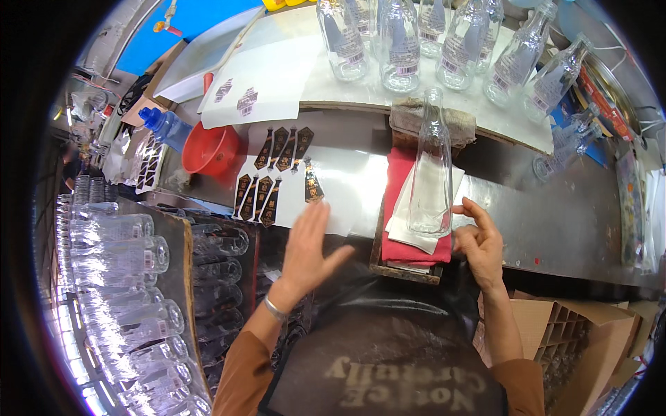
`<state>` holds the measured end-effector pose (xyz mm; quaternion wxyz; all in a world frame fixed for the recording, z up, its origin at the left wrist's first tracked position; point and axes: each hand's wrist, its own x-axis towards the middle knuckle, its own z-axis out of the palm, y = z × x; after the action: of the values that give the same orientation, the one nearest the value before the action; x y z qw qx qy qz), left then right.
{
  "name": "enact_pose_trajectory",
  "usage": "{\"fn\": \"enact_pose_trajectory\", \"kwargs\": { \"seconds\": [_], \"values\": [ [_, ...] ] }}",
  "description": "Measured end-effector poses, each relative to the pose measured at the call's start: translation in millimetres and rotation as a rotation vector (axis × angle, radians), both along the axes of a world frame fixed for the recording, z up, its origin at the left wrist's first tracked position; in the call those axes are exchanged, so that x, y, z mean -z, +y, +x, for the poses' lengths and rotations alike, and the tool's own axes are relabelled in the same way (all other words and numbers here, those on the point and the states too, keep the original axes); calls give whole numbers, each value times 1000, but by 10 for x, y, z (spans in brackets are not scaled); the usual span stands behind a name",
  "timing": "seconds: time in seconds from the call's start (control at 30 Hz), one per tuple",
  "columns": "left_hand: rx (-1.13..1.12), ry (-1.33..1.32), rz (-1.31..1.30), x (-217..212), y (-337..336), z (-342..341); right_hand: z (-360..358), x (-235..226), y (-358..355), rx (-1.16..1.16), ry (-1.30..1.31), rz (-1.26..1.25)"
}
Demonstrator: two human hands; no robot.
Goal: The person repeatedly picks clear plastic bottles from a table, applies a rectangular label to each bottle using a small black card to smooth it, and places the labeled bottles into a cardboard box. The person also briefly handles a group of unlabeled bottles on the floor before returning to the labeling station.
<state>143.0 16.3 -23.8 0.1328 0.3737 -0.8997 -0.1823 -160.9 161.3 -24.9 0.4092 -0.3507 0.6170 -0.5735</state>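
Observation:
A clear glass bottle [431, 187] lies on white cloths over a red cloth [397, 201] in a wooden holder, its neck pointing away from me. My left hand [309, 246] has its fingers stretched out and thumb spread, with the fingertips at the lower end of a single dark, gold-patterned decal [313, 180]. That decal lies apart from several similar black decals [265, 197] on a white sheet. My right hand [480, 243] is beside the bottle's base, fingers bent and partly apart; whether it touches the glass I cannot tell.
Several printed clear bottles [399, 59] stand on the raised white shelf [291, 66] at the back. A red bowl [211, 149] and a blue-capped bottle [163, 125] sit at left. Many glass bottles [125, 256] are stacked at lower left. A divided cardboard box [579, 340] is at lower right.

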Motion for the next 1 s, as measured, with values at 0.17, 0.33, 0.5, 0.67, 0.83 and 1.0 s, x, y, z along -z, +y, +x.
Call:
{"fn": "enact_pose_trajectory", "kwargs": {
  "seconds": [0.17, 0.33, 0.5, 0.67, 0.83, 1.0],
  "values": [
    [-23, -60, -124, 229, -306, 129, 176, -245, -130, -141, 498, -24],
    [17, -150, -162, 206, 0, 245, 196, -150, -169, -72, 659, -38],
    [-27, 33, -239, 292, -95, 236, 202, -99, -171, -66, 686, -81],
    [-3, 77, -231, 339, -114, 294, 189, -107, -173, -61, 661, -74],
    [-82, 153, 73, 13, 249, 269, 169, -104, -155, -74, 623, -75],
    [-334, 631, 969, -410, 20, -238, 204, -57, -188, -42, 662, -151]
  ]
}}
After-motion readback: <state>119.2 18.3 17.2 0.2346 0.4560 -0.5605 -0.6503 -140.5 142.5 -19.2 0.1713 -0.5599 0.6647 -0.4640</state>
